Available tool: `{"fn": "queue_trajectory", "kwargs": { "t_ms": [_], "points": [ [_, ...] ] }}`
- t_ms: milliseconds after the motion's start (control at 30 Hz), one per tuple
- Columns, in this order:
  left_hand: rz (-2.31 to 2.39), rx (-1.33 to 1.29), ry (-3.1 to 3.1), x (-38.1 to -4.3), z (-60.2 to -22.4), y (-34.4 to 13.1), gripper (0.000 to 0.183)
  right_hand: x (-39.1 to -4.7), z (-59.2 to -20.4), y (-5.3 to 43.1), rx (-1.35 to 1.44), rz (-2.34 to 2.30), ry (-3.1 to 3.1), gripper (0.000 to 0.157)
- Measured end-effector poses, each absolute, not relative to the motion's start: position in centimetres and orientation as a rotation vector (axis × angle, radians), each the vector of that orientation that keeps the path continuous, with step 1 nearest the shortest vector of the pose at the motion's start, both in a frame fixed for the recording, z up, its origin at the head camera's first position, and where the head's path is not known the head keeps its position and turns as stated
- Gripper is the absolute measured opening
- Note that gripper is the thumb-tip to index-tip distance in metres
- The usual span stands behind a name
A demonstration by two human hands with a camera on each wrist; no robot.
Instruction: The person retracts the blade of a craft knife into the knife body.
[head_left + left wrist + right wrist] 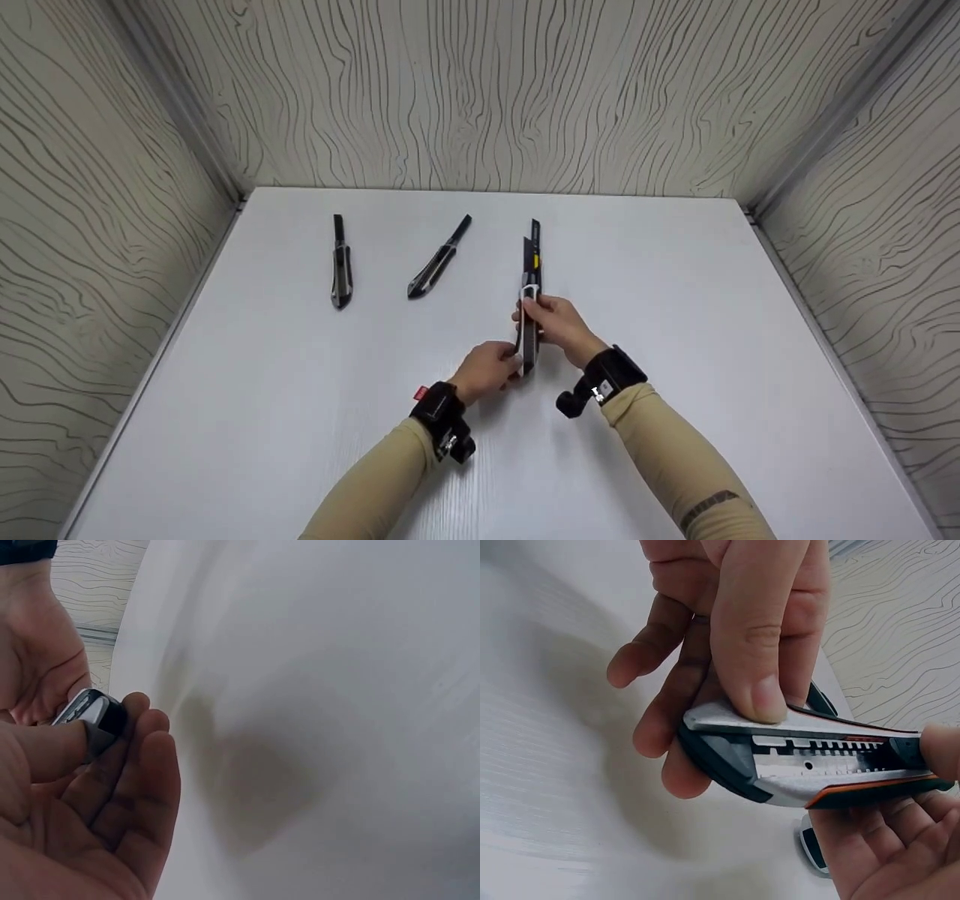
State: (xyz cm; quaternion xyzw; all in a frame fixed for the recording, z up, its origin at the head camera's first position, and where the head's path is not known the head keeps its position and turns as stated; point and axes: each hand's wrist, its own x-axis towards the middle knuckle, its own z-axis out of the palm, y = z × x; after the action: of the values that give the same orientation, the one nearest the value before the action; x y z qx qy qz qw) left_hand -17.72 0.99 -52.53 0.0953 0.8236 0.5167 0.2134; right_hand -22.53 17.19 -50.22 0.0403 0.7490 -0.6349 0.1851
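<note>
Utility knife (529, 337) is held over the table (675, 262): my left fingers (159, 757) pinch its tail (731, 757), my right fingers (874, 834) grip it, thumb (940, 750) at the black slider (904, 753). I'd brace the tail steadily, press the slider evenly and keep both hands well clear of the blade (527, 253).

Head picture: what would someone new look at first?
Probably the held utility knife over the middle of the white table, gripped by the right hand and pinched at its near end by the left hand. Next, to its left lie the slanted utility knife and, pointing almost straight ahead, the far-left utility knife.
</note>
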Motion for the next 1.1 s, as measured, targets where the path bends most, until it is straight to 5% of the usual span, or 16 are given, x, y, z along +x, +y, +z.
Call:
{"fn": "queue_trajectory", "kwargs": {
  "t_ms": [400, 1100],
  "points": [
    [1.438, 0.311, 2.3, -17.77, -53.02, 0.94, 0.018, -22.35, -50.63, 17.19, 0.176, -1.786, 2.07, 0.047],
    [1.421, 0.253, 2.296, -17.79, -52.65, 0.93, 0.019, -22.27, -50.92, 17.02, 0.14, -1.782, 2.108, 0.037]
  ]
}}
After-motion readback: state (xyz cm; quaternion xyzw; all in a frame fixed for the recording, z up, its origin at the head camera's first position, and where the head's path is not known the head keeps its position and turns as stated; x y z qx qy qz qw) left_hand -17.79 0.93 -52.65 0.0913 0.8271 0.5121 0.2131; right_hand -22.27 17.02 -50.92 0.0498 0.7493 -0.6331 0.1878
